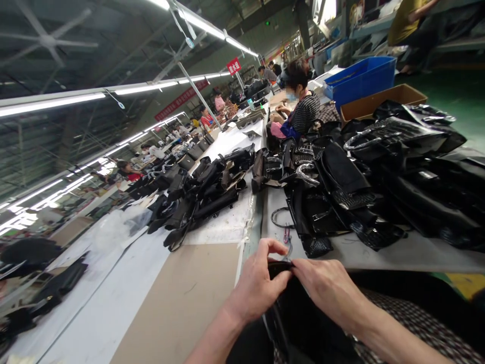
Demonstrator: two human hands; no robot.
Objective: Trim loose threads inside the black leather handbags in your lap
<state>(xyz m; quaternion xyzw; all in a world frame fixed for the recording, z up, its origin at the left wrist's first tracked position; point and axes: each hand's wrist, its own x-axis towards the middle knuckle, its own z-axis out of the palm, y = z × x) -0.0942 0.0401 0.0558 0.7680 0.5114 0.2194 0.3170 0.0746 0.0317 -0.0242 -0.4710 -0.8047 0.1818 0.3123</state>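
Note:
My left hand point(254, 284) pinches the upper edge of a black bag point(303, 321), with its thumb and forefinger curved around the rim. Close beside it, my right hand point(329, 289) is closed on the same edge, fingertips nearly meeting the left thumb. The bag hangs down in front of my body, and its lower part runs out of the picture. What lies between the fingertips is too small to make out. Just beyond my hands, a dark loop handle point(280, 217) and a small pink-red item point(286, 235) rest on the grey bench.
Black bags with plastic-wrapped handles point(341, 177) pile up on the right bench. More black bags point(204, 197) cover the long white table point(212, 227). A brown board point(182, 298) lies near my left arm. Beyond are a blue bin point(359, 81), a cardboard box point(382, 103) and a seated co-worker point(305, 114).

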